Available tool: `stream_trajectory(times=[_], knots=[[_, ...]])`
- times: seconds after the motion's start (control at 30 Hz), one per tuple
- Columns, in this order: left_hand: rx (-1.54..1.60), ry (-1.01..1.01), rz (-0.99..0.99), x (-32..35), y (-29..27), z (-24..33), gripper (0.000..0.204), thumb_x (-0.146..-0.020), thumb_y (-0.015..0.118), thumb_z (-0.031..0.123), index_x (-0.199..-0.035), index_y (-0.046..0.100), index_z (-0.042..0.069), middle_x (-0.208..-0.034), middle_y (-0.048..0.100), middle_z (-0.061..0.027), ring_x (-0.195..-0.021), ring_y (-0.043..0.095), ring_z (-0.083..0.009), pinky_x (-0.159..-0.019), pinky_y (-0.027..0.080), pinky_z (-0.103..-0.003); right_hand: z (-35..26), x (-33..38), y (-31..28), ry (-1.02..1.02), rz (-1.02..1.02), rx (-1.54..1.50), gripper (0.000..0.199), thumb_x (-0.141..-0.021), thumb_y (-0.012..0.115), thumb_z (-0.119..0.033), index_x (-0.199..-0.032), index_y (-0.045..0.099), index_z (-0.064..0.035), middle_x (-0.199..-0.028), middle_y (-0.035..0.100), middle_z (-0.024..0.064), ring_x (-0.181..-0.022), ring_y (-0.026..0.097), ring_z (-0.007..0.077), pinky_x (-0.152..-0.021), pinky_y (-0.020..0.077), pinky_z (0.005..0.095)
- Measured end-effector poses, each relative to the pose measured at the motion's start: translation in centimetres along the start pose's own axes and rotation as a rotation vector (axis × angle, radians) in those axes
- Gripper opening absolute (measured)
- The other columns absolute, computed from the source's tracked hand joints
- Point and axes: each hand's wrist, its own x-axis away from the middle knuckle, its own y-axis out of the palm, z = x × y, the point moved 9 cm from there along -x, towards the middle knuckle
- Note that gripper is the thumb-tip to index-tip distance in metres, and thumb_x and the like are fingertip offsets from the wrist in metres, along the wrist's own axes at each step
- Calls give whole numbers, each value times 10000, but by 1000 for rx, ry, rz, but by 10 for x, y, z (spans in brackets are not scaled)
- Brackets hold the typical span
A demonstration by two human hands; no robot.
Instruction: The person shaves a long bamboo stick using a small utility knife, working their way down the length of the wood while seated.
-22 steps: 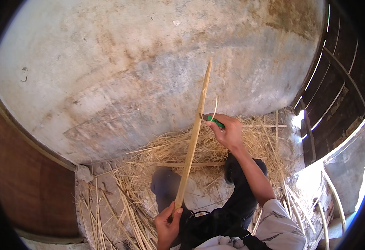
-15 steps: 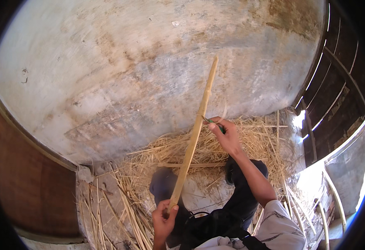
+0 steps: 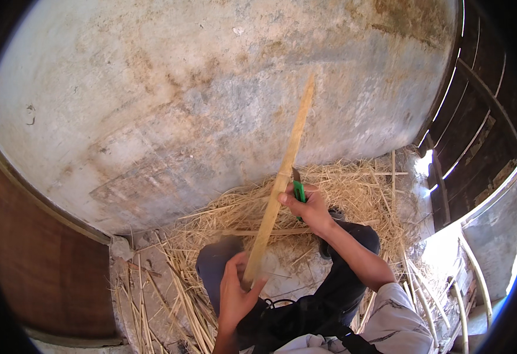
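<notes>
A long, pale bamboo strip [image 3: 300, 131] slants up and away in front of me, its far end tapering to a point. Around its lower end is my left hand [image 3: 238, 295], thumb and fingers loosely curved about it and slightly blurred. My right hand [image 3: 309, 207] is closed on a green utility knife [image 3: 299, 192], whose dark blade points up beside the strip near a node. The right thumb lies against the strip's face, so this hand steadies it too. Below the strip, my knees are bent to either side.
A heap of straw-like shavings [image 3: 353, 183] lies along the foot of the stained wall [image 3: 211, 118]. Thin bamboo sticks [image 3: 181, 295] are strewn at the left. Longer poles [image 3: 476, 277] lean at the right, by dark wooden boards [image 3: 470, 130]. A brown panel [image 3: 40, 253] stands far left.
My right hand has come down and nearer along the strip, its thumb now on it, with the knife turned upright. My left hand has loosened and shifted slightly; the strip shows its broader face.
</notes>
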Motion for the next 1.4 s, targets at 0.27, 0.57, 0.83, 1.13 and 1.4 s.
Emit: stream_trajectory(times=[0.27,0.57,0.83,1.13,1.4], knots=[[5,7,-2,-57,23,32,434,-1037,722,188,-1399,585,-9,-895,705,-185,-760,690,-284,-738,543,-400,-30,2,3,-255,-66,198,311,-1003,794,-264,-1083,741,32,-794,611,-4,-741,515,71,-655,443,290],[155,1,14,-46,26,26,328,-1088,663,217,-1326,651,-7,-768,618,-101,-678,531,-142,-649,474,-327,-76,32,-1,-751,94,703,370,-934,823,-317,-1209,745,-83,-887,738,106,-727,719,278,-644,554,382],[303,-85,-11,-39,29,14,293,-1085,685,199,-1286,694,-14,-816,574,31,-745,482,-51,-644,423,-254,-88,42,-3,-772,196,935,373,-884,854,-334,-1143,784,-74,-806,731,70,-661,709,260,-591,534,359],[622,-395,-165,-33,34,-6,297,-1075,691,180,-1303,717,-9,-872,632,60,-739,506,-38,-656,410,-226,-89,40,4,-793,199,971,353,-856,877,-315,-1119,803,-91,-813,743,73,-631,692,262,-585,527,364],[108,-15,175,6,-15,28,280,-1070,686,153,-1288,685,-24,-812,598,56,-691,473,-15,-599,353,-205,-95,-6,-138,-297,758,764,396,-1088,653,-412,-1221,787,-64,-654,654,15,-541,529,95,-499,383,322]])
